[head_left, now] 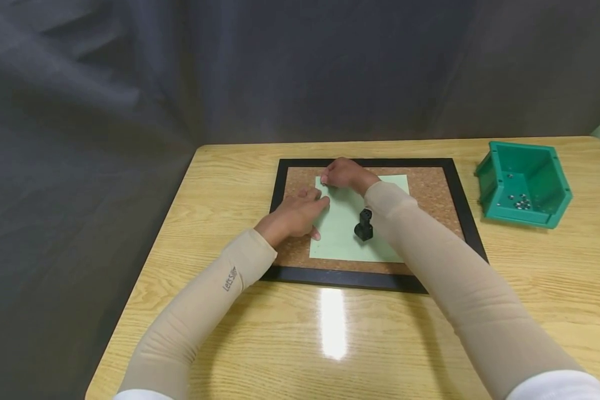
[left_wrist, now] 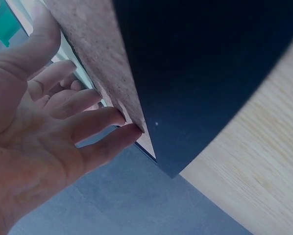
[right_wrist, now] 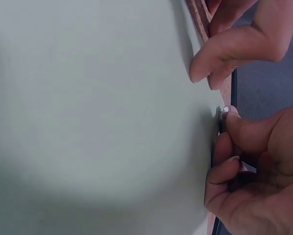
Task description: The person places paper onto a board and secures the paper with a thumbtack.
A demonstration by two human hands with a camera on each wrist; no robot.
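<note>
Pin point(right_wrist: 218, 111) pinched in my right hand point(head_left: 347, 175) sits at the paper's point(head_left: 345, 230) eleven o'clock corner on the corkboard point(head_left: 432, 191), while my left hand point(head_left: 295, 214), fingers flat, holds the nine o'clock edge.

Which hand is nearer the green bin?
Right. The right hand sits at the paper's far left corner; the left hand lies farther left of the green bin.
</note>
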